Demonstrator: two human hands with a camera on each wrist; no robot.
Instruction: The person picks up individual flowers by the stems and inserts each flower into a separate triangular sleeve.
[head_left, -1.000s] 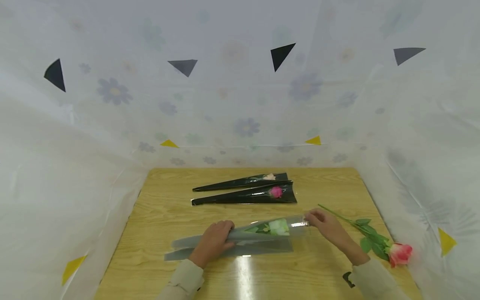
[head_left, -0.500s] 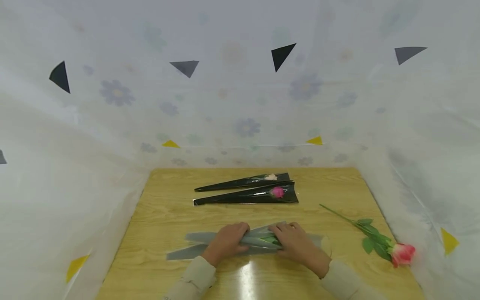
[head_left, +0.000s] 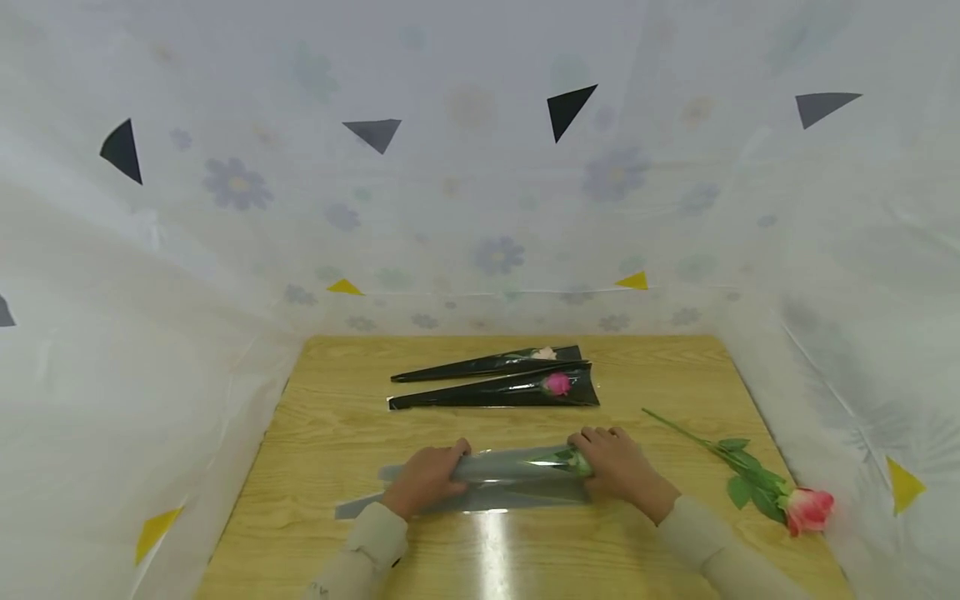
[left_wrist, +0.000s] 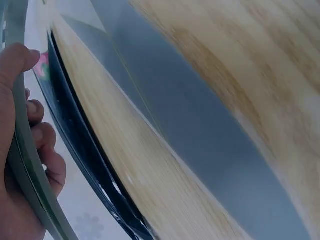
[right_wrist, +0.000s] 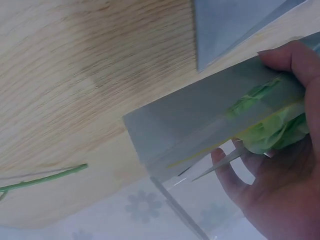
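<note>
A wrapped pale green rose lies in a grey, partly clear flower sleeve [head_left: 502, 465], and both hands hold it. My left hand [head_left: 427, 481] grips the narrower left part; in the left wrist view, its thumb and fingers [left_wrist: 44, 135] curl round the sleeve. Toward the wide end, my right hand [head_left: 624, 471] holds the sleeve around the bloom. The pale green bloom [right_wrist: 275, 131] shows through the film beside the right palm in the right wrist view. Beneath the held sleeve, a second grey sleeve [head_left: 517, 498] lies flat on the table.
Two black sleeves lie farther back, one with a deep pink rose [head_left: 557, 384], the other with a cream rose [head_left: 543, 354]. An unwrapped pink rose [head_left: 808, 510] with a green stem lies at right. White patterned sheeting [head_left: 495, 208] surrounds the wooden table [head_left: 337, 433].
My right hand went from the sleeve's right end in over the bloom, then slightly back right. My left hand shifted right and then back left. The sleeve has turned, with more grey film now showing.
</note>
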